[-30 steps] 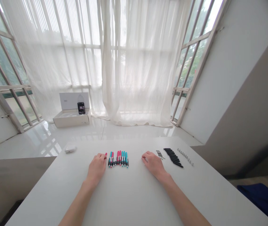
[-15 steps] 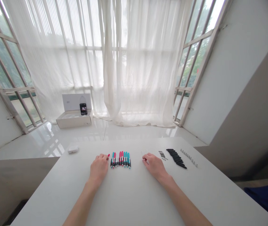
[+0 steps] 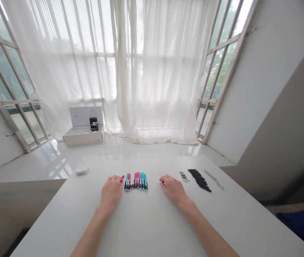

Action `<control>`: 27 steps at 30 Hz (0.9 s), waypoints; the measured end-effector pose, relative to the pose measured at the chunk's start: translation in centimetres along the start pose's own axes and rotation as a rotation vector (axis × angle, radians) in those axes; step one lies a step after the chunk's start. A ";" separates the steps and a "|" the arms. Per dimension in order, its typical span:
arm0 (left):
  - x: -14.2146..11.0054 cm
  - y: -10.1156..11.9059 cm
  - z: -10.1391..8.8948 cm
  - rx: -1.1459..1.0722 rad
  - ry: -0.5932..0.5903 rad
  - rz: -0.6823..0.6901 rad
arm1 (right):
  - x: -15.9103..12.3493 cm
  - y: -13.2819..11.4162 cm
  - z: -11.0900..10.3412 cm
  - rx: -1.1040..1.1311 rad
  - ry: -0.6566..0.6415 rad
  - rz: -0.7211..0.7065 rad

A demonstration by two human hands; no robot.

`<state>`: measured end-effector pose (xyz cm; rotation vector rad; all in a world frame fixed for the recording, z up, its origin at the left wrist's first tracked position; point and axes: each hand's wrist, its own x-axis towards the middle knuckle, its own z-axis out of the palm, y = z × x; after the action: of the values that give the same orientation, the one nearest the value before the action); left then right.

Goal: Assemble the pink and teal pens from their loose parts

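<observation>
My left hand [image 3: 111, 190] rests on the table left of the pens, its fingers closed around a red pen barrel [image 3: 123, 177], of which only the end shows. Beside it lies a row of pens [image 3: 136, 182] with teal, red and white barrels. My right hand [image 3: 172, 187] is at the near ends of thin, pale sticks [image 3: 163, 173] that look like pen refills. Its thumb and fingertips are pinched together; whether a stick is between them is hidden. Small dark metal parts, perhaps springs [image 3: 184, 176], lie right of this hand.
Farther right are a row of black pen grips [image 3: 199, 180] and a row of small pale tips [image 3: 214, 179]. A white earphone case [image 3: 82, 170] sits at the table's far left. Behind, an open white box [image 3: 83, 135] holds up a phone [image 3: 93, 124] on the ledge.
My right hand has shifted very slightly left at the thin sticks, and more of them show. The left hand keeps its hold on the red barrel. The view has moved slightly.
</observation>
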<state>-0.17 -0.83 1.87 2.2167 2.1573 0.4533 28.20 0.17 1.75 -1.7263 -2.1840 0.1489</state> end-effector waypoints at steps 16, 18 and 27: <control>0.1 0.1 -0.2 0.019 -0.005 -0.016 | 0.0 -1.0 -0.1 -0.138 -0.045 0.132; 0.1 0.2 -0.3 0.020 -0.009 -0.030 | 0.0 -1.4 -0.1 -0.178 -0.053 0.142; 0.1 -0.2 0.3 0.085 0.090 -0.036 | -1.2 -3.2 -1.6 -0.234 -0.168 0.158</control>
<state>-0.26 -0.65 1.55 2.2371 2.2995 0.4781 25.97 -2.00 3.91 -2.0852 -2.2560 0.0824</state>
